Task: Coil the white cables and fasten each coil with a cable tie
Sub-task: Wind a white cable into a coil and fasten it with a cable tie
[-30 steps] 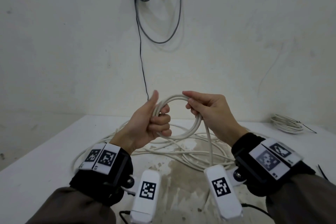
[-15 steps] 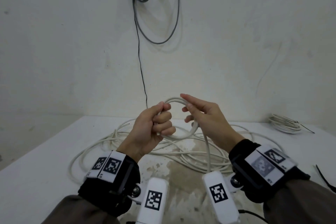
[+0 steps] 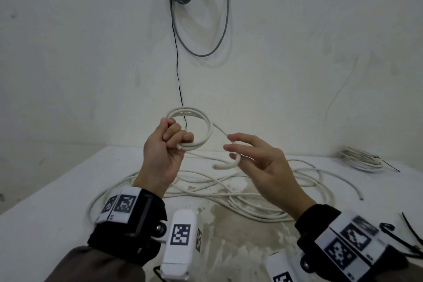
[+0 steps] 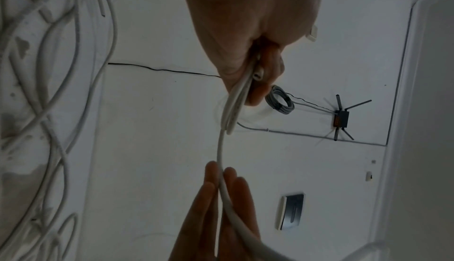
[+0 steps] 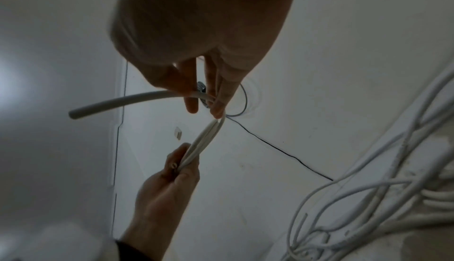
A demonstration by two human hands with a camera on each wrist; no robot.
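The left hand (image 3: 166,153) is held up above the white worktop (image 3: 45,190), its fingers (image 3: 177,136) curled tight round one side of a small coil of round white plastic-sheathed cable (image 3: 194,121), probably so the few turns already made cannot spring apart while more is added. One cut end of the cable pokes out just past those fingers. The right hand (image 3: 263,165) is just beside it, fingers (image 3: 242,138) nearly straight and slightly spread, with the free tail of the same cable (image 3: 225,165) threaded between them rather than gripped; that loose hold seems meant to let the tail slide through as it is guided round to the coil. Under both hands a loose tangle of white cables (image 3: 240,197) sprawls across the worktop, uncoiled. At the far right a finished bundle of white cable (image 3: 361,158) lies apart, and black cable ties (image 3: 409,229) lie at the near right edge, cut off by the frame. Both wrist views are dim, and in them the coil is seen edge-on, so its turns cannot be counted. Where the tangle's separate cables begin and end is hard to follow.
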